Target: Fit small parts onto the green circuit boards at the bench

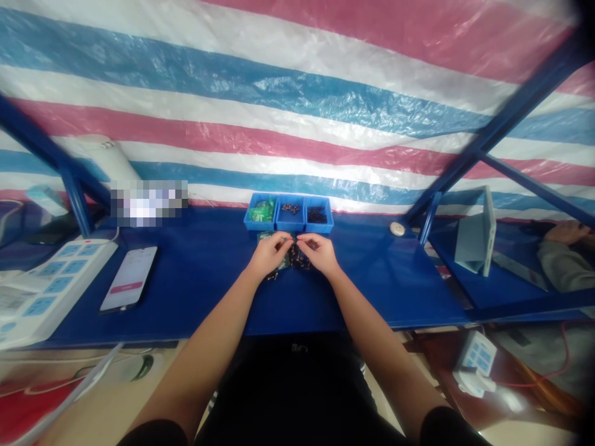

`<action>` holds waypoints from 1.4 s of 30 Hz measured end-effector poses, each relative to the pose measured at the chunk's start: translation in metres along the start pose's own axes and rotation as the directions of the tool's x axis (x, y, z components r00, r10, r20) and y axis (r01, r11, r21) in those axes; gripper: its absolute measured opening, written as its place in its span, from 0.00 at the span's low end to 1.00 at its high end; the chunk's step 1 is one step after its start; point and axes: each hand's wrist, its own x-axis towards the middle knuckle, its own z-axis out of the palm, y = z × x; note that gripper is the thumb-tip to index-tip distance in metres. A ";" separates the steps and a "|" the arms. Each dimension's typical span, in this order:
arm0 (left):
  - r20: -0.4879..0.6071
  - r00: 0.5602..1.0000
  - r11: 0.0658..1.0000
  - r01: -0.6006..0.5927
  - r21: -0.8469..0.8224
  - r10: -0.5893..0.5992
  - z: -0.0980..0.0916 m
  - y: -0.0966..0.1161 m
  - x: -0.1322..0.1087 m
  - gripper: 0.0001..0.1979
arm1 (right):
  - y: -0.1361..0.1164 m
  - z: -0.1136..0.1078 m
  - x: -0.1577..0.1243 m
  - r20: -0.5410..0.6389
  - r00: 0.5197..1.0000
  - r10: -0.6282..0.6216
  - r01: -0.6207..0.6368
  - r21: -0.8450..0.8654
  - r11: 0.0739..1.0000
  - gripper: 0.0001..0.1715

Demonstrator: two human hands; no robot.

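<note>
Fingertips of the left hand point(271, 254) draw in toward its thumb, leaving little opening; the right hand point(321, 254) mirrors it, just beside, its thumb and forefinger nearly together. Whether either grips anything, I cannot tell: whatever lies at the tips is too small.

Beneath and between the two hands, on the blue tabletop point(372, 291), sits one loose cluster of small parts point(303, 261), slender, gold-coloured and dark, some spilling nearer the person. They are too tiny and blurred to count.

Just beyond stand three blue bins point(291, 227) in a row: the left contains green plastic point(263, 212), the middle a scattering of brownish pieces point(291, 209), the right a heap of dark pieces point(317, 215).

Farther out are one pale round object point(396, 229) to the right, and one phone point(129, 279) and one white power strip point(58, 288) to the left.
</note>
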 end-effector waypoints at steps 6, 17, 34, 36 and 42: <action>0.040 0.999 1.000 0.019 0.018 -0.020 -0.002 0.002 0.000 0.14 | 0.000 0.001 0.000 0.006 1.000 -0.007 0.008 -0.021 1.000 0.17; 0.031 0.999 1.000 0.004 0.010 -0.005 -0.001 0.000 0.001 0.15 | 0.001 0.000 0.000 0.005 1.000 -0.006 0.006 -0.007 1.000 0.16; 0.016 1.000 1.000 0.002 0.002 -0.002 -0.002 0.002 0.001 0.14 | -0.004 -0.001 0.000 -0.003 1.000 -0.004 0.004 -0.003 1.000 0.16; 0.013 1.000 1.000 0.017 -0.002 -0.017 -0.002 0.003 0.001 0.14 | -0.004 -0.001 0.000 -0.006 1.000 -0.002 0.002 -0.005 1.000 0.16; -0.001 1.000 0.999 -0.017 -0.027 0.017 0.000 0.001 0.001 0.13 | -0.003 -0.001 0.000 -0.004 1.000 0.001 -0.001 -0.003 1.000 0.17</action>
